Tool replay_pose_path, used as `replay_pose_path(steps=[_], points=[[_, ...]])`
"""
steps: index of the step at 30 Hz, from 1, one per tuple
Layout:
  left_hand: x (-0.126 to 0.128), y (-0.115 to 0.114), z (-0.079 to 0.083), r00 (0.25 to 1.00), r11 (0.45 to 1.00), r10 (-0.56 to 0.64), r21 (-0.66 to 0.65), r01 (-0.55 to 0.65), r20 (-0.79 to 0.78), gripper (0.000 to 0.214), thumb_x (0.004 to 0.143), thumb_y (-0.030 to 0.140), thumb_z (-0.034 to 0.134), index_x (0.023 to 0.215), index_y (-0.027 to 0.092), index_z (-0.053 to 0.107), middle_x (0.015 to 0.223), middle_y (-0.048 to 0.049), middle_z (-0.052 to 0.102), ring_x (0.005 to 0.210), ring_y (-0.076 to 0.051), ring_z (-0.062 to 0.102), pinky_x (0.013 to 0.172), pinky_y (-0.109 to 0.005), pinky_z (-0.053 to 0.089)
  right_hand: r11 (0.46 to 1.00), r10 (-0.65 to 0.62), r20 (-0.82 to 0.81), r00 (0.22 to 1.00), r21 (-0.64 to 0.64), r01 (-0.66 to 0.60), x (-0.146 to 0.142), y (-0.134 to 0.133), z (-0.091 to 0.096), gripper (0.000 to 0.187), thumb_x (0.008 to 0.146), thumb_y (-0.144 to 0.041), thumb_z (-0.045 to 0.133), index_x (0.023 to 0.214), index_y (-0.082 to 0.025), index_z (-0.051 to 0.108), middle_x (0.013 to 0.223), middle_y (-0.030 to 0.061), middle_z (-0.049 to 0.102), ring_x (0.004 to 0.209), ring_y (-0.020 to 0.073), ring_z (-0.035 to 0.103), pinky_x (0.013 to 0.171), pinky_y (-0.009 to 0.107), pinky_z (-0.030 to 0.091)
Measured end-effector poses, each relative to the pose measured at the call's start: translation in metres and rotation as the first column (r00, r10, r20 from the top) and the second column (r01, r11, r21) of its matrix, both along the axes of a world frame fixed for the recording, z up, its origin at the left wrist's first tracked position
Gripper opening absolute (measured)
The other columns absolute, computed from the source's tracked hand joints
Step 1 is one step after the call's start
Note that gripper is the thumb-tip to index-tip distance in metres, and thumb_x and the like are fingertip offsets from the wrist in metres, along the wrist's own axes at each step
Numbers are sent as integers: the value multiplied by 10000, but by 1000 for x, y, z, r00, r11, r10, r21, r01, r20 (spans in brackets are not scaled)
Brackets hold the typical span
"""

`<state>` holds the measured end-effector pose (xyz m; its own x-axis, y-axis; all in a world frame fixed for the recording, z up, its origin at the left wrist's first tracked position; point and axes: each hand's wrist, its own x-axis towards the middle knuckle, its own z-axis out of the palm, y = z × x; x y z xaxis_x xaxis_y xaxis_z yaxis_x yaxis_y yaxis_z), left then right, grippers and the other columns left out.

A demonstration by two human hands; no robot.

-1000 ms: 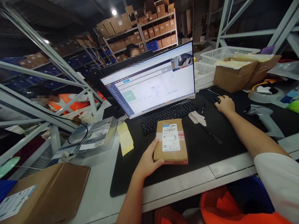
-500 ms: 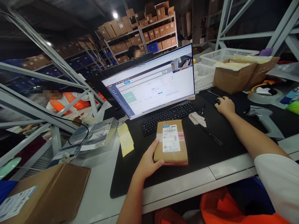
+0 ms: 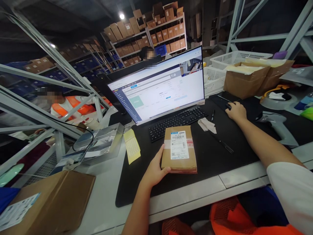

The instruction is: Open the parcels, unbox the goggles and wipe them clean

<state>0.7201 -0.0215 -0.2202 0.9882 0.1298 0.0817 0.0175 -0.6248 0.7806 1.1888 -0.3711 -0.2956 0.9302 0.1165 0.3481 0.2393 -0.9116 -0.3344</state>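
At the near side of the head view, resting the left hand (image 3: 154,169) against the left edge and near corner of a labelled parcel (image 3: 179,150), opening the fingers only partway, spreading the thumb along the near end and having light hold of it. Keeping that parcel flat on the black mat (image 3: 137,186) over the surface (image 3: 105,192), just in front of the keyboard (image 3: 177,120), label side up; showing no lift or turn since a second ago. Farther right, curling the right hand (image 3: 236,111) over a mouse (image 3: 228,106), closing the fingers around it and mostly hiding it, so not revealing any press; staying at the same spot as before. Behind the keyboard, on the monitor (image 3: 156,88), now showing two small blue buttons (image 3: 168,97) mid-screen in place of the stacked lines of text of a second ago; printing too finely for reading. Judging by that, apparently doing the active work through mouse and screen, and merely steadying the parcel meanwhile.
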Motion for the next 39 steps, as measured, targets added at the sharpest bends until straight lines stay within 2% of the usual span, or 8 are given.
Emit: replay_pose_path(steps=[5, 9, 13, 19, 23, 27, 33, 39], points=[[7, 4, -6, 998, 985, 61, -166, -54, 35, 937, 955, 775, 364, 1655, 174, 198, 1660, -165, 354, 1529, -318, 376, 1276, -489, 281, 1000, -1, 22, 1000, 13, 1, -3, -1, 1, 579, 976, -408, 435, 1486, -155, 537, 1503, 200, 487, 1230, 348, 517, 990, 418, 403], [18, 5, -13, 977, 964, 214, -160, -213, -10, 778, 994, 712, 371, 1493, 138, 533, 1532, -155, 545, 1444, -326, 495, 1247, -524, 334, 1000, -2, 2, 1000, 9, 2, -3, -1, 1, 553, 970, -410, 455, 1447, -159, 576, 1459, 204, 530, 1192, 347, 528, 975, 422, 397], [22, 0, -19, 975, 937, 221, -279, -211, 5, 748, 993, 707, 384, 1407, 131, 622, 1458, -150, 616, 1394, -339, 549, 1214, -536, 389, 1000, 0, -12, 1000, 13, 1, -1, -1, 0, 547, 975, -405, 455, 1449, -162, 581, 1482, 204, 511, 1203, 351, 525, 985, 430, 396], [19, -12, -17, 981, 842, 191, -518, -152, 22, 764, 937, 679, 554, 1469, 130, 564, 1536, -161, 537, 1463, -364, 468, 1257, -541, 324, 999, 5, -24, 1000, 34, -4, 0, 1, 2, 529, 993, -399, 461, 1442, -149, 592, 1495, 220, 489, 1211, 351, 512, 983, 427, 382], [12, -26, -17, 991, 820, 62, -572, 19, 121, 830, 935, 713, 526, 1589, 214, 409, 1663, -116, 366, 1565, -361, 283, 1302, -504, 229, 999, 21, -25, 999, 48, -20, 0, 2, 2, 514, 1016, -394, 469, 1445, -136, 585, 1505, 229, 462, 1221, 320, 485, 1004, 412, 346], [9, -38, -23, 986, 787, 23, -612, 84, 165, 933, 898, 749, 554, 1643, 262, 271, 1717, -96, 240, 1590, -362, 208, 1317, -485, 184, 998, 29, -26, 999, 60, -27, 0, 1, 0, 502, 1040, -384, 472, 1459, -126, 568, 1512, 230, 443, 1234, 288, 457, 1007, 390, 310], [15, -45, -32, 975, 709, 141, -704, 23, 174, 952, 867, 702, 650, 1634, 263, 295, 1698, -101, 297, 1576, -361, 252, 1309, -486, 207, 998, 23, -24, 999, 67, -21, -1, 1, 0, 493, 1049, -372, 474, 1454, -107, 567, 1511, 249, 429, 1245, 290, 444, 974, 385, 295], [16, -50, -31, 964, 679, 201, -734, -8, 175, 958, 837, 682, 698, 1617, 254, 344, 1678, -114, 340, 1551, -385, 302, 1292, -507, 247, 997, 26, -17, 1000, 67, -25, -2, 2, 0, 482, 1051, -363, 474, 1440, -101, 580, 1507, 253, 435, 1231, 279, 446, 953, 378, 286]])
